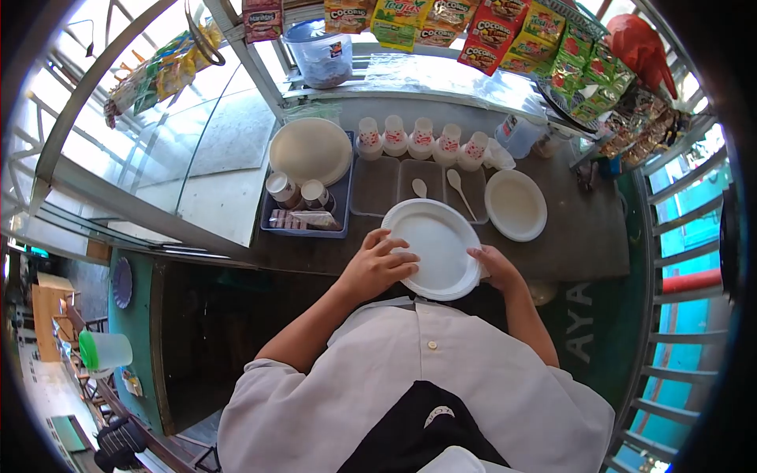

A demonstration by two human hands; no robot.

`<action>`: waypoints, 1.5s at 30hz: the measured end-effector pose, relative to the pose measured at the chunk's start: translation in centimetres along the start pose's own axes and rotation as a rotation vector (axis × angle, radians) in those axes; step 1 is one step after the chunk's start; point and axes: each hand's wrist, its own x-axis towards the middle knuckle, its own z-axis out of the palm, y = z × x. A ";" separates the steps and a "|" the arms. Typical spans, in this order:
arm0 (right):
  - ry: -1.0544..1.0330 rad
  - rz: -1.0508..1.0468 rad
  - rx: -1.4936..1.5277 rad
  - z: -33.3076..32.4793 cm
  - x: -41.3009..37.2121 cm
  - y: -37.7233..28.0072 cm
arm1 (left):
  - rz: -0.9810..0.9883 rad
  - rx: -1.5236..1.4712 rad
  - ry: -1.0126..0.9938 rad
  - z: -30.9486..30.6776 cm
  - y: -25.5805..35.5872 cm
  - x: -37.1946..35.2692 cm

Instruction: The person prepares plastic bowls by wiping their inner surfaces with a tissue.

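A white disposable plate (438, 251) is tilted up in front of my chest, over the near edge of the dark table. Its rim is ridged and its face bare. My left hand (380, 264) grips the left side, with bent fingers over the rim and onto the face. On the right side my right hand (500, 269) pinches the rim, the thumb on top and the other fingers mostly behind. Just beyond the plate lie a short white spoon (419, 188) and a longer white spoon (461, 194), in clear shallow trays (374, 185). To the right sits a round white bowl (516, 206).
A blue tray (306, 232) holds a large cream plate (311, 162), cups and small packs. Several printed paper cups (422, 138) line the table's back. A clear tub (319, 55) stands behind; snack sachets (489, 35) hang above. Glass panes (197, 142) border the left.
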 end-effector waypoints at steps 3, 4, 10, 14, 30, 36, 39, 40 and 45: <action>0.211 -0.073 0.179 -0.6 -1.7 0.4 | 0.014 0.056 -0.012 0.6 0.3 0.7; 0.362 -0.099 0.204 -2.0 -2.3 0.8 | 0.039 0.045 -0.017 0.6 0.0 1.0; 0.967 -0.304 0.745 -17.7 -5.5 8.6 | -0.191 -0.074 0.084 1.4 -2.2 0.7; 1.113 -0.250 0.969 -22.9 -7.6 10.8 | -0.264 -0.072 -0.043 3.1 -1.4 0.6; 1.062 -0.265 0.356 -24.0 -7.9 5.1 | -0.674 -0.549 -0.421 16.0 4.6 10.1; 1.177 -0.382 -0.992 -31.0 -6.7 3.1 | -0.743 -0.933 -0.626 26.2 8.3 16.8; 1.119 -0.450 -1.223 -30.6 -2.3 6.5 | -0.962 -1.094 -0.717 33.3 8.9 19.3; 1.116 -0.447 -1.225 -29.6 -1.9 6.6 | -1.052 -1.107 -0.780 35.2 9.0 19.7; 0.875 -0.565 -1.298 -27.9 -4.9 3.8 | -1.114 -1.047 -0.686 37.4 10.6 21.6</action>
